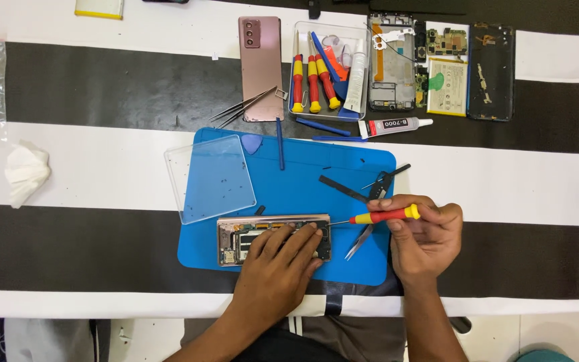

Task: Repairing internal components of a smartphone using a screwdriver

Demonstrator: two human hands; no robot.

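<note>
With its back cover already off, an opened phone [274,238] lies on a blue mat [303,194] under the flat left hand [277,263], while the right hand [423,231] grips a red-and-yellow screwdriver [383,216] at its edge, disassembly apparently midway.

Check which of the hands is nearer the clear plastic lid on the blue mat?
Left. The left hand rests on the opened phone just below the clear plastic lid; the right hand, holding the red-and-yellow screwdriver, is farther off to its right.

Your bench: black-and-white striped table [102,181].
On it you have a blue mat [343,181], clear tool tray [363,30], bronze phone back [261,60], glue tube [393,125], crumpled tissue [27,173].
</note>
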